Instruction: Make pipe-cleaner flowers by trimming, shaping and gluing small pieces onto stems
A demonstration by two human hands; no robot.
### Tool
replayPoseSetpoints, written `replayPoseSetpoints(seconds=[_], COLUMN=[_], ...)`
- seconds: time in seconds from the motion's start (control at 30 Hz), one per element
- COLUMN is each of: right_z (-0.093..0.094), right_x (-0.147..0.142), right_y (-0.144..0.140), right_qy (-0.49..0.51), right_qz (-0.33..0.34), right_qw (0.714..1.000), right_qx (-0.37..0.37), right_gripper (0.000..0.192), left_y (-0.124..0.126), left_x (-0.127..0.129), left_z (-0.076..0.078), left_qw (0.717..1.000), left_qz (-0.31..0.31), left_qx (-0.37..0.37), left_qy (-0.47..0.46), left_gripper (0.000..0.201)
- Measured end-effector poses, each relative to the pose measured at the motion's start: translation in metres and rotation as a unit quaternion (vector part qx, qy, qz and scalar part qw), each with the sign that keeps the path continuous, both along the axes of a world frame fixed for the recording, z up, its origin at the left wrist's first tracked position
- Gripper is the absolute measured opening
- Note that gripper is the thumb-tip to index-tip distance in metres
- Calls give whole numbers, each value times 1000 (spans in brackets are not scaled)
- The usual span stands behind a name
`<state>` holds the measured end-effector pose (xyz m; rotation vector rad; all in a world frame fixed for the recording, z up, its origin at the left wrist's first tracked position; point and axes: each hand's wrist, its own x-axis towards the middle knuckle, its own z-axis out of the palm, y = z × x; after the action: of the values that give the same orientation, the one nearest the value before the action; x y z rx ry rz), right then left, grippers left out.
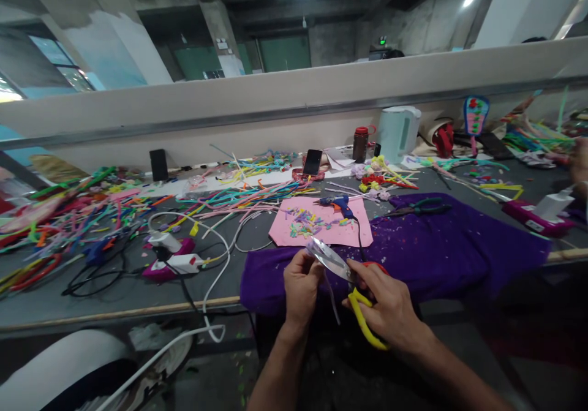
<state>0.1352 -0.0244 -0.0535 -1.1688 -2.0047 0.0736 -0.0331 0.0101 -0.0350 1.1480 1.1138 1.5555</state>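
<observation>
Your left hand (301,285) points far, pinching a pale strip (331,299); your right hand (389,301), slanting far and left, grips yellow-handled scissors (339,266).

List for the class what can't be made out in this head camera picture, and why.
All in the head view:
Upper end of the pale strip: hidden by the left hand and scissors.
Part of the red handle: hidden by the right hand.
Number of scraps on the pink sheet: too small, heaped.
Apparently another person's hand: blurred, cut off by the right edge.
</observation>
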Motion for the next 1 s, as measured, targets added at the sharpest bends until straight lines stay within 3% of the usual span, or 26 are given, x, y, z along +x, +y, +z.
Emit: replayPoseSetpoints(seconds=[0.37,0.6,0.8,1.0], right_z=[-11,-10,7,10], right_x=[7,10,12,23], right_y=[2,-1,-6,-3], right_qy=[-5,24,62,133], right_qz=[9,22,36,61], right_qw=[1000,999,992,973], right_qx=[-11,-16,-108,-177], right_gripper=[53,53,58,52], left_y=[0,-6,-6,-7], left_x=[-6,-3,-5,-9], left_z=[3,14,11,9], left_qw=[988,991,987,967], left_qz=[77,75,61,76], left_qx=[66,69,84,122], left_qy=[117,83,122,208], left_gripper=[8,4,3,6])
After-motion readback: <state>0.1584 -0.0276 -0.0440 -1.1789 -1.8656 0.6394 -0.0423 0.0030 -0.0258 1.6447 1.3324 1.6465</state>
